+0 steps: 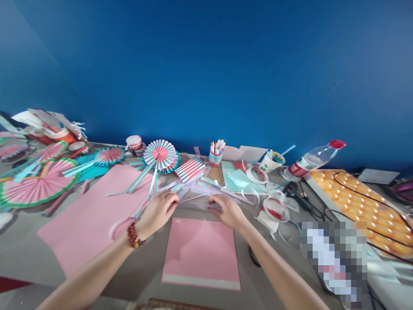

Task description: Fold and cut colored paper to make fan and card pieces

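My left hand [161, 210], wearing a red beaded bracelet [132, 236], pinches one end of a thin pink strip [194, 198]. The strip runs across to my right hand [227, 211], whose bent fingers close at its other end; the fingertips are partly hidden. Below the hands lies a square pink paper sheet [200, 252] with a whitish band along its near edge. Just beyond the hands are pale lilac strips [201, 188] and a pleated striped paper piece [191, 169]. Left of my left hand lies a large pink sheet [87, 215].
Paper fans [160, 155] on strip handles stand at the back and left. A pen cup [216, 156], tape rolls [275, 209], a paper cup [272, 162] and a tilted plastic bottle [311, 161] are beyond and right. Orange bubbly packaging [361, 206] with black cables lies far right.
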`<state>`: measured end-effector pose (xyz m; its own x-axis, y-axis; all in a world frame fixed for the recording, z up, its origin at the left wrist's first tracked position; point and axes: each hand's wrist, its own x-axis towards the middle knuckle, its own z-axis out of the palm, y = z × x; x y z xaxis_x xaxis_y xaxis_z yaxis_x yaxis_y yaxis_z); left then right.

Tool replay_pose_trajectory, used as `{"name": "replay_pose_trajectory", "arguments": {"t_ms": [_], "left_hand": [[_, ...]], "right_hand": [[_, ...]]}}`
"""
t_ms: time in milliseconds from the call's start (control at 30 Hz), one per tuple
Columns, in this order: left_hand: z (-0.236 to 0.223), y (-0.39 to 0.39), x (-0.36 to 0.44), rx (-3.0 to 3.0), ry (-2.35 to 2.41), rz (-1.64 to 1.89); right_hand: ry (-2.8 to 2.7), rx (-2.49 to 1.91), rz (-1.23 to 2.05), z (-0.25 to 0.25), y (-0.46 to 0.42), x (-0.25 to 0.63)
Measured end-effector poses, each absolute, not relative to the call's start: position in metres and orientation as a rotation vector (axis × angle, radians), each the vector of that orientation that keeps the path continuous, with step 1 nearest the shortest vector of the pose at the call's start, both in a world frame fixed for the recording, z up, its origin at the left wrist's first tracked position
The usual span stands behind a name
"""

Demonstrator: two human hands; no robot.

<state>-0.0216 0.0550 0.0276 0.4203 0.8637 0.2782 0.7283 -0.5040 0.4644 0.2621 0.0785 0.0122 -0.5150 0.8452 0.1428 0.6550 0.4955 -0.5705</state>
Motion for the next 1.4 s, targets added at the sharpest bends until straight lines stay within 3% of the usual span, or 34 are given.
{"name": "replay_pose_trajectory", "arguments": {"t_ms": [267,667,1400], "left_hand": [[0.039,0.044,-0.024,2.051,1.324,0.814],[0.037,0.017,-0.023,1.816,1.320,0.686],[0.008,-0.001,-0.019,2.131,1.426,0.652]], "right_hand": [[-2.112,-1.293,1.003,0.027,0.063,0.271],[-1.954,-1.437,1.350,0.035,0.016,0.283],[-2.207,-1.684,1.016,0.024,0.005,0.253]]}}
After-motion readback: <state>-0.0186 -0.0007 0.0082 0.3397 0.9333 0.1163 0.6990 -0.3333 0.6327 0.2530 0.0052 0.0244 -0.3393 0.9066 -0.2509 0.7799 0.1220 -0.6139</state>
